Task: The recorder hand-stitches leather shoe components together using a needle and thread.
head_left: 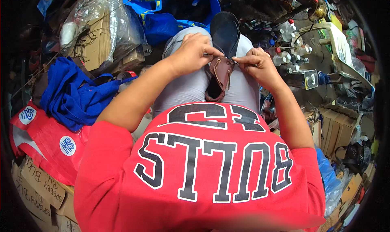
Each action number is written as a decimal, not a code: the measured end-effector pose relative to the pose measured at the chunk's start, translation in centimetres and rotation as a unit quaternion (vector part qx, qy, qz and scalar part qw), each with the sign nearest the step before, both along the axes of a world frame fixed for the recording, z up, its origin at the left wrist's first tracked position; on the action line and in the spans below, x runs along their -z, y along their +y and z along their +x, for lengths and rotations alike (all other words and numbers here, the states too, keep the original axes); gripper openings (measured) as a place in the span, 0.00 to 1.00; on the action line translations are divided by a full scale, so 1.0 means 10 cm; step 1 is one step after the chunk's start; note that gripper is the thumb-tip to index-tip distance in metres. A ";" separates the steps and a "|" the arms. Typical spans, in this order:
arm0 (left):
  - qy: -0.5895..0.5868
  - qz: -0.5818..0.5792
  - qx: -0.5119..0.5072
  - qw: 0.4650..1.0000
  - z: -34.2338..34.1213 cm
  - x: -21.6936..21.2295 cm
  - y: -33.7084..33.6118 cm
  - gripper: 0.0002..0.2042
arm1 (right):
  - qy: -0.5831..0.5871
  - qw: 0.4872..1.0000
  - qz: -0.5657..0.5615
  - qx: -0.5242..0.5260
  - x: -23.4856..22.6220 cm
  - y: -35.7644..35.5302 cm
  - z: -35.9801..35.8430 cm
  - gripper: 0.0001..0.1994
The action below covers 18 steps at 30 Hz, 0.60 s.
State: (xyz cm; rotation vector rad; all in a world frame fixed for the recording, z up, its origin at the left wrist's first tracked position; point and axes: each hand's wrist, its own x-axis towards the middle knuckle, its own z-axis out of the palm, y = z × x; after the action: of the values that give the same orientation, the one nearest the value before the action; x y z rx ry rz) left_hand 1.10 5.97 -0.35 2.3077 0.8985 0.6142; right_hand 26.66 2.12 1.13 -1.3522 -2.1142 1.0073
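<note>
Left hand (194, 53): fingers curled and pressed together, tips pinching the upper edge of a brown leather shoe (219, 75) where the piece meets a dark sole (225, 31); whether something thin is held between the fingertips cannot be told. Right hand (258, 65): fingers bunched, thumb and forefinger pinching the same upper edge of the shoe from the other side, the two hands nearly touching across it. Brown leather shoe: lies on the person's lap over grey trousers (191, 87), toe end pointing toward the person's body, a pale line of stitching along its side; the dark sole stands up beyond it, away from the body, between the knees. Red shirt (203, 171): fills the lower part of the view, with large black-and-white lettering. To the person's left: a crumpled blue cloth (73, 92) lying on a red bag (44, 138), cardboard boxes (36, 187) below them, and clear plastic wrapping (113, 24) over more cardboard farther off. Ahead of the knees: a blue carrier bag (162, 12). To the person's right: a cluster of small bottles with white caps (290, 49), a small metal can (304, 78) just beside them, and brown boxes (337, 126) stacked near the right forearm.
</note>
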 end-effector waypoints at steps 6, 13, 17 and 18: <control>0.015 0.002 -0.103 0.995 -0.05 -0.10 -0.30 0.13 | -0.030 0.999 0.034 0.025 -0.06 -0.15 -0.05 0.13; 0.036 -0.042 -0.134 0.989 -0.10 -0.12 -0.40 0.12 | -0.015 0.999 0.032 0.028 -0.03 -0.14 -0.07 0.16; 0.047 -0.012 -0.093 0.994 -0.11 -0.18 -0.26 0.13 | -0.042 0.999 0.031 -0.010 -0.10 -0.05 -0.04 0.18; 0.055 -0.029 -0.085 0.994 -0.10 -0.17 -0.24 0.13 | -0.038 0.999 0.023 -0.013 -0.09 -0.04 -0.02 0.18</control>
State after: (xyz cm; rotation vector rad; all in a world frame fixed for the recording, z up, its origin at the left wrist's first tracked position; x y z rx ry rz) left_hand 0.09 3.53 1.36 2.2458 1.1581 0.5286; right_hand 26.48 1.76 2.00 -1.3631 -2.2018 0.9261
